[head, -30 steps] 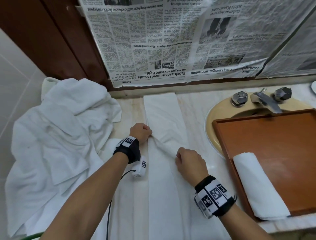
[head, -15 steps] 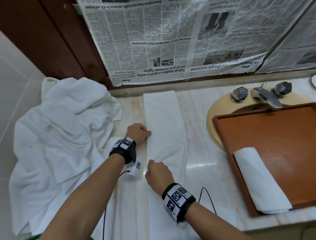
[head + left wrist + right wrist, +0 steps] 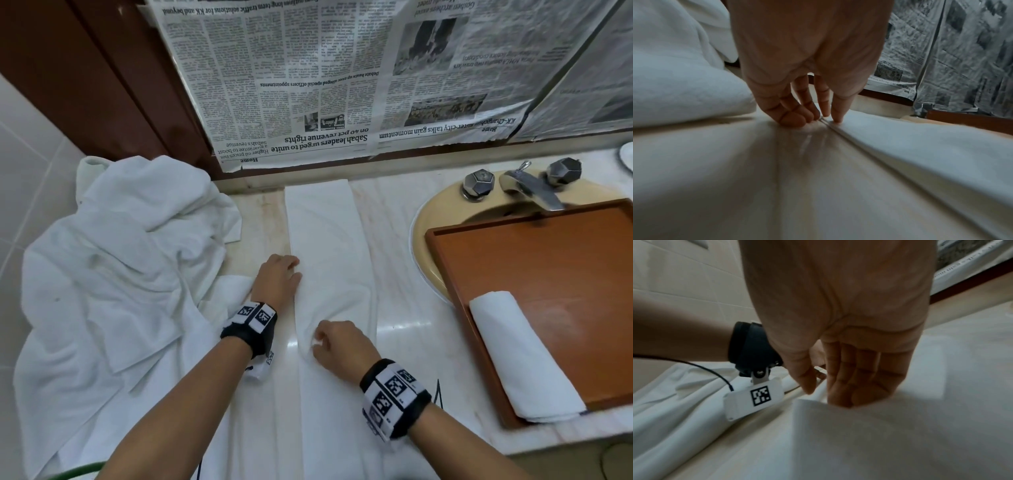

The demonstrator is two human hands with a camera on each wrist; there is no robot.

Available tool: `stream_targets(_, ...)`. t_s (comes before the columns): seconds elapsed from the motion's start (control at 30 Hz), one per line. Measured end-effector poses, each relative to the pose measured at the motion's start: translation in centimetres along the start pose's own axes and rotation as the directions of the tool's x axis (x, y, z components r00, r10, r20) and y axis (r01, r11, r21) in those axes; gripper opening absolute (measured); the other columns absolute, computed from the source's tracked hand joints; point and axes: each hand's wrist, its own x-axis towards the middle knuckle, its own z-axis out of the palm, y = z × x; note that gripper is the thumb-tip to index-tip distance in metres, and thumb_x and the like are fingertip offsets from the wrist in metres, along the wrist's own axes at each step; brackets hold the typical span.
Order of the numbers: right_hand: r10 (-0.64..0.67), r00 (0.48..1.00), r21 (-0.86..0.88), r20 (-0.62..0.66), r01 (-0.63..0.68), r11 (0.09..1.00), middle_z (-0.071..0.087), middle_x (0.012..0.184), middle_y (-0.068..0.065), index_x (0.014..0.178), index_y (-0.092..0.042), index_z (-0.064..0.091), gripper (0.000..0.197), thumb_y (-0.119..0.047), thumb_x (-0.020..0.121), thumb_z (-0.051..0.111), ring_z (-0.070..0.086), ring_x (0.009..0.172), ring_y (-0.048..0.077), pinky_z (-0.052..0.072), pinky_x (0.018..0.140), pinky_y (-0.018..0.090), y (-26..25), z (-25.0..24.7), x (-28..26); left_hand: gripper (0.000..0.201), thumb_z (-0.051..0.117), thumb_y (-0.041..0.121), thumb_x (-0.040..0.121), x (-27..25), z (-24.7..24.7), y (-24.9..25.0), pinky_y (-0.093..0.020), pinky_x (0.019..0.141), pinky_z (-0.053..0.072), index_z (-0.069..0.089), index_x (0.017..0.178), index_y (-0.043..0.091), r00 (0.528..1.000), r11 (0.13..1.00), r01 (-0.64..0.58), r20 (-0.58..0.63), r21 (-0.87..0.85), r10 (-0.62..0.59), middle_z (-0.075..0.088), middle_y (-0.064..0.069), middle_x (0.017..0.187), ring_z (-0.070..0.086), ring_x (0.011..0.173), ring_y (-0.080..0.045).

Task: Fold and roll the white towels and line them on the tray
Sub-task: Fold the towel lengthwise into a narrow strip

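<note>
Folding is the step in hand: my left hand presses straight fingertips on the long edge of the folded towel at twelve o'clock on the counter, my right hand pinching its cloth nearer me. Next comes rolling it tight toward the tray at three o'clock, beside the rolled towel.

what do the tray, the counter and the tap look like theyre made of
Tray: looks like wood or wood laminate, reddish-brown, smooth satin face with a raised rim.
Counter: seems polished marble or a lookalike, pale with faint brownish veining and a glossy light reflection.
Tap: metal, dull grey finish, flanked by faceted knobs.
</note>
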Motion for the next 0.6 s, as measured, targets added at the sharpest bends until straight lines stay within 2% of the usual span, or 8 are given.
stream_targets(0.07,-0.043,0.992,-0.001,-0.122,0.043,0.999,0.061,0.103,0.002,0.108,-0.013,0.059,0.021,-0.028,0.096,0.05,0.058,0.092,0.021,0.051,0.08,0.037,0.6,-0.5,1.0,0.038,0.062,0.024,0.092,-0.1,0.0,-0.1,-0.038,0.103,0.041,0.06,0.13,0.016,1.0,0.999,0.006,0.018,0.036,-0.007,0.053,-0.008,0.13,0.052,0.116,-0.03)
stream_targets(0.13,-0.122,0.966,-0.098,-0.228,0.102,0.99,0.056,0.116,0.003,0.12,-0.013,0.057,0.029,-0.029,0.097,0.05,0.052,0.105,0.023,0.045,0.085,0.035,1.0,-0.7,2.3,0.044,0.062,0.029,0.093,-0.5,0.1,-0.1,-0.038,0.104,0.038,0.055,0.135,0.018,0.999,0.996,0.002,0.047,0.094,-0.006,0.048,-0.006,0.137,0.046,0.121,-0.032)
stream_targets(0.27,-0.136,0.973,-0.319,-0.186,0.071,0.945,0.043,0.141,0.003,0.135,-0.016,0.048,0.046,-0.038,0.094,0.051,0.043,0.122,0.027,0.039,0.092,0.041,2.0,-0.8,4.0,0.048,0.057,0.036,0.096,-1.4,-0.2,-0.2,-0.041,0.101,0.04,0.05,0.142,0.025,0.999,0.981,-0.013,0.045,0.195,0.004,0.044,0.0,0.144,0.04,0.125,-0.031)
stream_targets(0.33,-0.086,0.971,-0.283,-0.225,0.019,0.959,0.042,0.143,0.0,0.134,-0.019,0.05,0.046,-0.041,0.093,0.051,0.041,0.125,0.026,0.038,0.094,0.04,3.5,-1.1,4.1,0.047,0.054,0.037,0.096,-1.6,-0.5,-0.2,-0.043,0.099,0.043,0.049,0.142,0.028,0.999,0.976,0.0,0.046,0.217,-0.01,0.043,0.002,0.145,0.039,0.127,-0.03)
stream_targets(0.4,-0.054,0.94,-0.17,-0.338,-0.004,0.986,0.045,0.144,0.0,0.133,-0.017,0.053,0.046,-0.04,0.094,0.047,0.043,0.127,0.026,0.038,0.097,0.04,5.0,-1.8,4.0,0.047,0.053,0.036,0.096,-2.0,-0.5,-0.3,-0.045,0.1,0.043,0.048,0.142,0.026,0.999,0.973,-0.009,0.038,0.229,0.0,0.04,0.002,0.148,0.038,0.128,-0.031)
stream_targets(0.47,-0.107,0.901,-0.21,-0.421,0.019,0.978,0.048,0.145,0.002,0.135,-0.015,0.053,0.052,-0.041,0.093,0.037,0.046,0.13,0.026,0.04,0.1,0.043,5.9,-2.2,4.0,0.05,0.052,0.038,0.096,-2.7,-0.1,-0.2,-0.046,0.104,0.039,0.045,0.144,0.028,0.998,0.97,-0.061,0.023,0.235,0.057,0.036,0.003,0.153,0.036,0.133,-0.03)
stream_targets(0.53,-0.168,0.927,-0.29,-0.336,0.068,0.955,0.038,0.155,0.001,0.147,-0.017,0.041,0.06,-0.043,0.095,0.027,0.036,0.142,0.024,0.034,0.109,0.045,5.5,-1.9,4.2,0.059,0.04,0.057,0.094,-3.5,0.8,0.0,-0.047,0.109,0.03,0.038,0.149,0.036,0.992,0.955,-0.119,0.069,0.272,0.104,0.026,0.01,0.16,0.026,0.142,-0.026)
stream_targets(0.6,-0.151,0.975,-0.368,-0.164,0.082,0.926,0.009,0.164,-0.008,0.157,-0.024,0.015,0.065,-0.05,0.097,0.013,0.008,0.152,0.018,0.012,0.119,0.043,5.3,-1.1,4.5,0.073,0.012,0.071,0.085,-4.3,2.0,0.1,-0.047,0.111,0.022,0.021,0.153,0.046,0.98,0.919,-0.166,0.164,0.359,0.113,0.011,0.018,0.164,0.011,0.149,-0.023)
